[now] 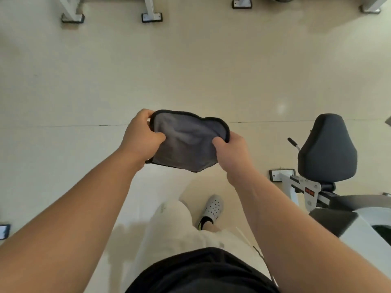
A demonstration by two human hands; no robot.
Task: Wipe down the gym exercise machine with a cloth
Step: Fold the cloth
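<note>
Above the pale floor (63, 92) | we pinch the grey black-edged microfibre cloth (186, 144) in left hand (140, 138) and right hand (232, 153), fingers curled round its sides, likely refolding | black-seated white exercise machine (326, 153) stands right, untouched.

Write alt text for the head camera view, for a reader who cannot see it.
The left hand and right hand hold a grey black-hemmed cloth spread between them above a beige floor. A white exercise machine with a black padded seat stands at right, untouched.
</note>
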